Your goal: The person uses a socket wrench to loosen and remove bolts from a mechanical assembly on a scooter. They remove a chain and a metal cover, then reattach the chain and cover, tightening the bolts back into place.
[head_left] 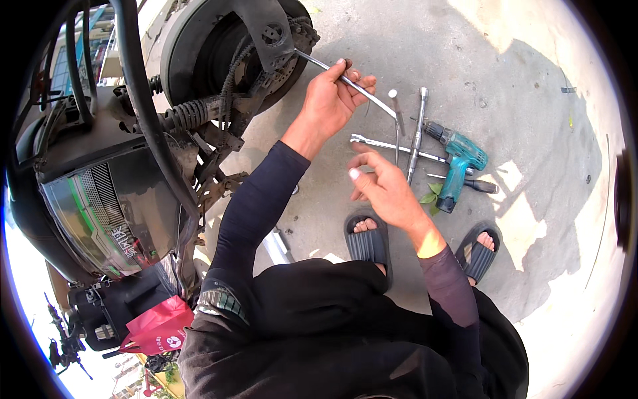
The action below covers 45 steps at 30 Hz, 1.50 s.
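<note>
My left hand [332, 100] grips a long metal wrench [380, 104], its upper end at the dark brake and hub assembly [276, 53] of a wheel, its bent lower end above the pavement. My right hand [382, 189] hangs below it with fingers bent and apart, holding nothing visible. Just beyond that hand lie a silver cross wrench [419, 106], a teal cordless drill [465, 153] and a screwdriver [485, 186].
A dark vehicle body [73, 199] with a coil spring [179, 118] fills the left side, with a pink bag [156, 322] lower down. My sandaled feet stand on grey concrete [538, 199]. A green leaf [430, 197] lies by the drill.
</note>
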{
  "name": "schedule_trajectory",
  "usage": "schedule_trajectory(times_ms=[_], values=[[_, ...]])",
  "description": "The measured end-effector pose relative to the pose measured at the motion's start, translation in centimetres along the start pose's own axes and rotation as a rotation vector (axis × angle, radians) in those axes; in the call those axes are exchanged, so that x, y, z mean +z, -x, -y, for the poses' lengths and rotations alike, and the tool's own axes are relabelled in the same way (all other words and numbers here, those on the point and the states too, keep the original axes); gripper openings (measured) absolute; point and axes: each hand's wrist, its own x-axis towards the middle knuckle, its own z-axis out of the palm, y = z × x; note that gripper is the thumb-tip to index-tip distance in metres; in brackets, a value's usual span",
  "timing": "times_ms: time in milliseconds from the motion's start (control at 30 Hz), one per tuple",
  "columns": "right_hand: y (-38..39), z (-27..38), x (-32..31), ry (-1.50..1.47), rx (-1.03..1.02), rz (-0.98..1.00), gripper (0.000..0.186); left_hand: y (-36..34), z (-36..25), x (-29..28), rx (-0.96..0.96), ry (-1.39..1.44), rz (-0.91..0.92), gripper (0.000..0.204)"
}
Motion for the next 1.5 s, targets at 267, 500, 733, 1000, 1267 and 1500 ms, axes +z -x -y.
schedule_trajectory(times_ms=[267, 500, 733, 1000, 1267, 1500], values=[[1.1, 0.5, -1.6, 0.307, -0.209, -0.040, 0.024, -0.8, -0.7, 0.2, 0.034, 0.081, -0.017, 0.023], [-1.1, 2.3, -1.2, -0.461, -0.167, -0.336, 0.052, -1.2, -0.3, -1.5, 0.049, 0.134, -0.147, 0.023], [-1.9, 0.9, -6.7, 0.270, 0.474, -0.018, 0.040, -2.6, -1.1, -1.6, 0.091, 0.259, -0.161, 0.019], [-13.2, 12.0, -5.0, 0.862, 0.397, 0.257, 0.046, -3.5, -0.6, -2.1, 0.132, 0.363, -0.219, 0.016], [-17.7, 8.2, -1.4, 0.902, 0.763, 0.595, 0.028, -4.5, -0.8, -3.0, 0.279, 0.622, -0.028, 0.022], [-18.2, 8.2, 1.8, 1.656, 0.434, 0.548, 0.031, -4.1, -1.2, -4.6, 0.417, 0.532, -0.214, 0.028]])
